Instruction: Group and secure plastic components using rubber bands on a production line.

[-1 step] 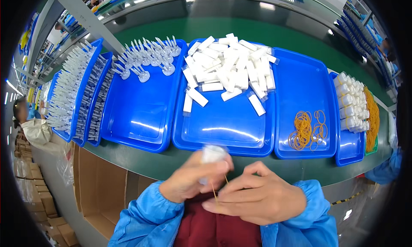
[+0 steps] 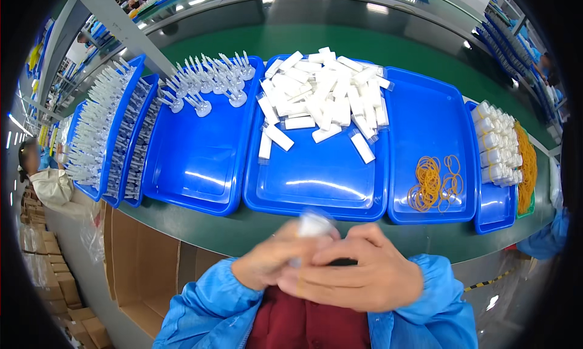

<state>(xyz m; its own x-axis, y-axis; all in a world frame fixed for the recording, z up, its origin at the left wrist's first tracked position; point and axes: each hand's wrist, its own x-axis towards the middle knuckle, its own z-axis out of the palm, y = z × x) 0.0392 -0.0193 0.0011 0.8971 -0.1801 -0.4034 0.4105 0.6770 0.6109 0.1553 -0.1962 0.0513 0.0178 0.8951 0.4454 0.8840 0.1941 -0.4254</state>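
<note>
- your left hand (image 2: pixel 264 261) is closed around a white piece (image 2: pixel 314 224), blurred, near the middle tray's (image 2: pixel 303 188) front edge
- your right hand (image 2: pixel 358 273) meets the left, fingers bent; you cannot tell whether it grips anything
- white packs (image 2: pixel 328 97) are heaped in that tray
- orange bands (image 2: pixel 428 185) lie in the tray to its right

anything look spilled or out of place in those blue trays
Nothing stands out: the white packets lie heaped in the middle tray and the rubber bands lie loose in the tray to its right; no spill shows.
</note>
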